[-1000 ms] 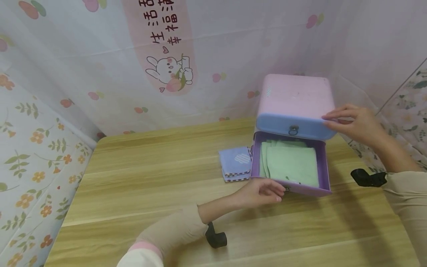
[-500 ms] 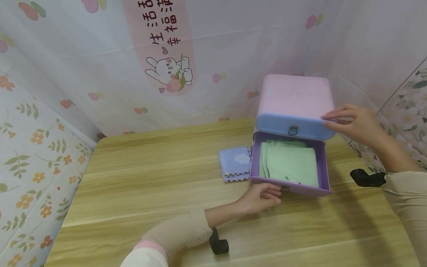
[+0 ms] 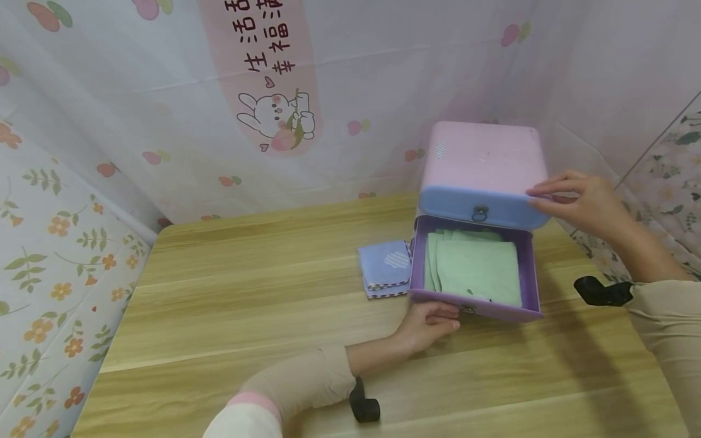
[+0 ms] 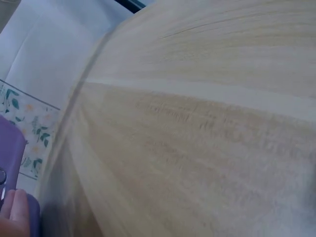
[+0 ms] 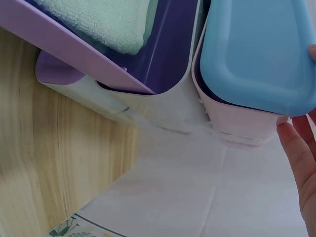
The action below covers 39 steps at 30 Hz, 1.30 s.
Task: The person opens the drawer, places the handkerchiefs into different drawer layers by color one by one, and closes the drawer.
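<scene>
A small drawer box [image 3: 487, 152] has a pink top and a blue upper drawer front [image 3: 454, 204] with a ring pull. Below it, the purple drawer [image 3: 531, 274] is pulled out with folded light green towels [image 3: 476, 267] inside. My left hand [image 3: 427, 328] has its fingertips at the purple drawer's front, just left of its ring pull [image 3: 468, 309]. In the left wrist view only fingertips [image 4: 19, 210] show beside the purple front. My right hand [image 3: 583, 201] grips the right corner of the upper part, one digit on the pink rim, another on the blue front.
A folded blue cloth [image 3: 386, 267] with a checked edge lies against the left of the purple drawer. Another purple drawer front [image 5: 57, 69] sits lower down. The wooden table [image 3: 246, 292] is bordered by printed curtains [image 3: 181, 109].
My left hand has drawn slightly back and down from the ring pull. My right hand, the drawers and the towels have stayed in place.
</scene>
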Each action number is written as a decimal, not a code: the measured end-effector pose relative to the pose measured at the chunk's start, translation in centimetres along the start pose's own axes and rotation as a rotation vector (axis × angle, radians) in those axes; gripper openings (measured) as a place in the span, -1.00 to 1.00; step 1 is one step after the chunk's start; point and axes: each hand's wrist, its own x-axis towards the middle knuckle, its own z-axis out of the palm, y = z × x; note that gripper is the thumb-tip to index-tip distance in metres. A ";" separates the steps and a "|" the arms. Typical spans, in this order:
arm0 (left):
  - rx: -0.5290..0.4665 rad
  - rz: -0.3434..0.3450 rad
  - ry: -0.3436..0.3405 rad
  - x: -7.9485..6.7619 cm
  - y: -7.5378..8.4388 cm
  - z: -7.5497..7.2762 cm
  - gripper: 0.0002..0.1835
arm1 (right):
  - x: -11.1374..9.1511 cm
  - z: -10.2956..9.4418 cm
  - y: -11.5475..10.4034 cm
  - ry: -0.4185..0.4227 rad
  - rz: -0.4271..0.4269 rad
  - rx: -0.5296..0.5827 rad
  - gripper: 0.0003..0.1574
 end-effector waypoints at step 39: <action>-0.432 -0.217 0.304 3.9 2.6 1.7 -0.90 | 0.1 0.0 0.1 -0.003 0.023 -0.025 -0.74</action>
